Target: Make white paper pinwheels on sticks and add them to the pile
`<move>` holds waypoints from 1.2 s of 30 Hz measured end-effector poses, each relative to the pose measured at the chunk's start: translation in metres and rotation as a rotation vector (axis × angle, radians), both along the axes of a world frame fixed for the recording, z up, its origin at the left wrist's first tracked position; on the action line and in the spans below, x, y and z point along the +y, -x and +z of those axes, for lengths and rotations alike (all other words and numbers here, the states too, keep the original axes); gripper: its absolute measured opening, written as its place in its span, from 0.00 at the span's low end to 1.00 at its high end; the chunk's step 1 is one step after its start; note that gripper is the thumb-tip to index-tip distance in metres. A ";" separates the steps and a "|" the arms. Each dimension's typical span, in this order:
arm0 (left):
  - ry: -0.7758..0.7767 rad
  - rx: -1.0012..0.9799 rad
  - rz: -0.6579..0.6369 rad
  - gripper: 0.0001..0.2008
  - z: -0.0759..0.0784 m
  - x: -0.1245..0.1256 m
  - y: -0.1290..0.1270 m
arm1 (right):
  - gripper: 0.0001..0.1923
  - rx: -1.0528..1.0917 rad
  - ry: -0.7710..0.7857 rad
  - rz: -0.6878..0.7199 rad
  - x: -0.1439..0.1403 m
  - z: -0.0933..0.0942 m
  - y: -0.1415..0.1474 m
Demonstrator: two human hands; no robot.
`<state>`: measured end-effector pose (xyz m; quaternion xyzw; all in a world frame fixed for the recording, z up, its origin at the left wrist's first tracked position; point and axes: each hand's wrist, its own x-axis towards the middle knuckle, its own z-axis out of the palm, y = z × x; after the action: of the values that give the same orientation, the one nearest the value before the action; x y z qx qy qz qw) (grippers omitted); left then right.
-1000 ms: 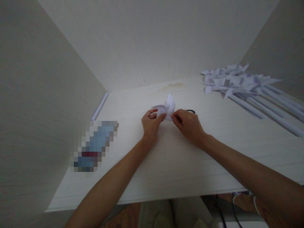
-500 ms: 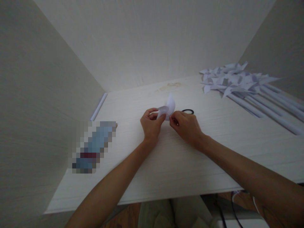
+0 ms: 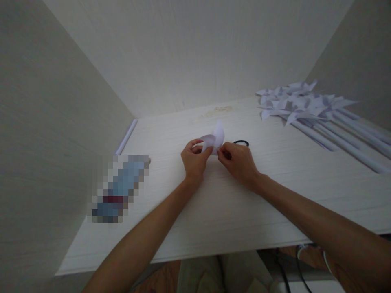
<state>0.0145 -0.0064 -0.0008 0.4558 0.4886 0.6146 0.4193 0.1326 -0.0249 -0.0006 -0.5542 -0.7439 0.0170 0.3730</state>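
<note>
— Both hands pinch one piece: the left hand [image 3: 193,159] has thumb and fingers closed on the near left edge of the folded paper [image 3: 214,139], and the right hand [image 3: 237,162] is closed on its lower right corner.

— What differs from a second ago?

— Little. The flaps stood wider apart then, one pointing left; now they are curled closer together over the fingertips. The hands have drawn slightly nearer each other. That suggests the person is gathering the flaps toward the middle.

— Where does the paper sit against the grip?

— Right between the two hands and rising just above them, held a bit off the tabletop [image 3: 214,211], about mid-surface.

— Anything close by?

— A dark loop [image 3: 241,143] lies just behind the right hand. Pinwheels [image 3: 299,103] on paper sticks are piled well apart at the far right. A blurred-out object [image 3: 117,189] lies to the left, and a thin strip [image 3: 127,136] rests along the left wall.
</note>
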 end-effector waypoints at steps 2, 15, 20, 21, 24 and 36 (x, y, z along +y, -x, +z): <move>0.031 -0.028 -0.002 0.14 0.001 0.000 0.000 | 0.09 -0.003 -0.003 0.002 0.000 -0.001 -0.001; -0.007 0.006 0.005 0.14 0.000 -0.002 -0.001 | 0.09 -0.017 0.034 -0.034 -0.001 0.001 0.001; -0.049 0.081 0.020 0.13 0.001 -0.004 -0.002 | 0.08 -0.041 0.039 -0.073 -0.003 0.000 0.003; -0.050 0.089 0.019 0.13 0.000 -0.004 -0.002 | 0.08 -0.046 0.036 -0.075 -0.003 0.000 0.003; -0.050 0.105 0.021 0.13 0.000 -0.004 -0.003 | 0.08 -0.051 0.020 -0.077 -0.003 0.000 0.003; -0.002 0.079 -0.010 0.15 0.000 -0.001 -0.002 | 0.09 -0.069 0.006 -0.057 -0.002 -0.001 0.002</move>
<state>0.0167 -0.0073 -0.0005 0.4826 0.5016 0.5946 0.4025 0.1308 -0.0265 -0.0016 -0.5764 -0.7404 -0.0108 0.3457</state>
